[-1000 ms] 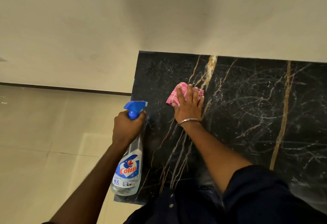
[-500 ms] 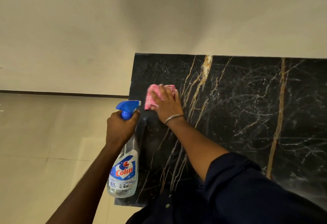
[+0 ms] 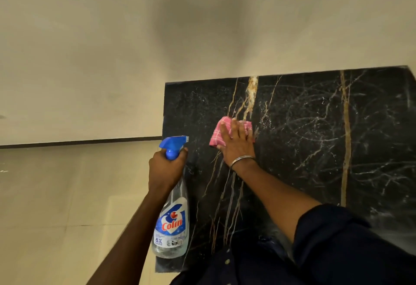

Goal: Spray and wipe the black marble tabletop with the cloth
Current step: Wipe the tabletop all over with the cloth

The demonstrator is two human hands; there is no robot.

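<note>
right hand [image 3: 236, 145] pressed flat on the cloth [image 3: 221, 132] had swept rightward again across the surface [image 3: 315, 149]; left hand [image 3: 165, 167] gripped the spray bottle [image 3: 172, 221], so wiping continued.

Only readable text was on the spray bottle [image 3: 170, 224], on its blue label [image 3: 171, 222]: brand "Colin" in red letters with a white outline, set under a small red-and-white round logo. Below that, on the clear lower part, "5X" in blue, with a smaller word under it that was probably "SHINE", too blurred to confirm. To the right of "5X" sat a grey strip of tiny print or icons, unreadable. No other text or numbers were legible anywhere in view.
</note>
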